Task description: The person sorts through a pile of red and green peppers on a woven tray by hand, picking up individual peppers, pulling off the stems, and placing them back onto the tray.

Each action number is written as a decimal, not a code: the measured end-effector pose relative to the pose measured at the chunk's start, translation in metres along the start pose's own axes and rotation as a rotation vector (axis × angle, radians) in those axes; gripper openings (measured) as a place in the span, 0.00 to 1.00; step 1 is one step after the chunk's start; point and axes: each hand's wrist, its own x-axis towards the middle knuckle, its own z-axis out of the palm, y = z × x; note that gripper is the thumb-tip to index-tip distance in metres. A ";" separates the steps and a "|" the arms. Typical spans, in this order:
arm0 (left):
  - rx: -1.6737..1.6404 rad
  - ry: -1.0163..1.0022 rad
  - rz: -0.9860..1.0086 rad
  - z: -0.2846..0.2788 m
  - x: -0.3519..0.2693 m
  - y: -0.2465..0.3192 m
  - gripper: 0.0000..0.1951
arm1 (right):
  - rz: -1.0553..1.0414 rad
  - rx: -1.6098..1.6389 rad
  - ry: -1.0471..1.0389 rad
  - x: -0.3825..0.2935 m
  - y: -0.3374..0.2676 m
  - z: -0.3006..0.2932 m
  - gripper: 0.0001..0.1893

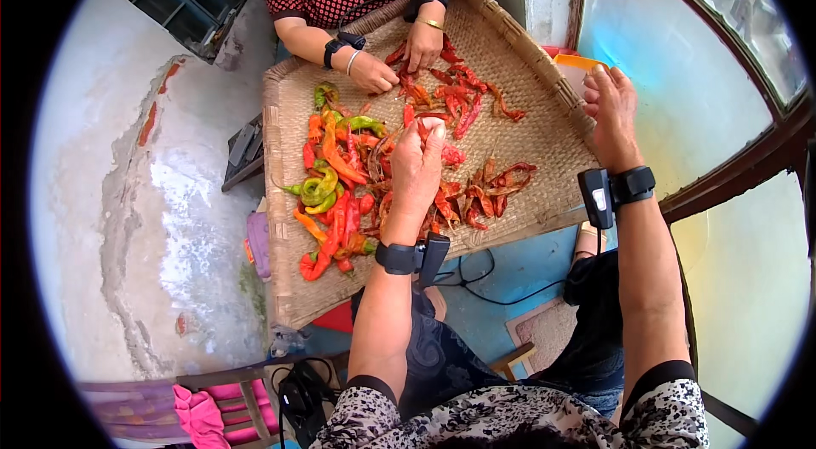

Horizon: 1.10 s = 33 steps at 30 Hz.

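Observation:
A square woven tray (542,98) lies before me. Dried dark red chili peppers (503,184) spread over its middle and right. On its left side, fresher red, orange and green peppers (328,219) are heaped. My left hand (417,162) is over the middle of the tray, its thumb and fingers closed on a red chili pepper (424,129). Raised past the tray's right rim, my right hand (612,104) has its fingers curled with the thumb against them; whether something small is between them cannot be told.
Across the tray, another person's two hands (398,63) handle red chilies. Beside the right rim stands an orange-rimmed container (577,60). A framed glass window (676,60) is close on my right. A black cable (491,299) hangs below the tray.

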 end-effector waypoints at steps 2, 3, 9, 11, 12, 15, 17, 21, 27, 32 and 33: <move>-0.088 -0.014 -0.007 0.004 0.002 -0.004 0.13 | -0.103 -0.200 -0.097 -0.017 0.004 0.017 0.26; -0.178 -0.031 -0.012 0.007 0.004 -0.007 0.12 | -0.154 -0.231 -0.382 -0.028 0.013 0.022 0.24; -0.229 -0.112 0.043 0.026 -0.005 -0.009 0.12 | -0.332 -0.742 -0.875 -0.088 0.019 0.044 0.14; -0.205 -0.045 0.122 0.030 -0.009 -0.002 0.17 | -0.412 -0.841 -0.851 -0.082 0.018 0.042 0.13; -0.167 -0.096 0.095 0.027 -0.010 -0.005 0.20 | -0.428 -0.836 -0.853 -0.081 0.014 0.041 0.13; -0.021 -0.231 0.045 0.029 -0.018 -0.008 0.34 | -0.471 -0.761 -0.646 -0.060 -0.005 0.027 0.10; 0.364 -0.349 0.251 0.028 -0.031 -0.005 0.32 | -0.356 -0.737 -0.445 -0.043 -0.019 0.016 0.11; 0.671 -0.532 0.347 0.039 -0.052 -0.008 0.30 | -0.399 -0.719 -0.105 -0.006 -0.009 -0.015 0.19; 0.776 -0.435 0.282 0.037 -0.039 -0.038 0.24 | -0.574 -0.771 -0.204 -0.016 0.000 -0.007 0.17; 0.627 -0.207 0.308 0.018 -0.011 -0.049 0.11 | -0.627 -0.880 -0.412 -0.039 -0.005 0.015 0.07; 0.579 -0.193 0.228 0.010 -0.008 -0.035 0.08 | -0.594 -0.891 -0.417 -0.043 -0.006 0.018 0.07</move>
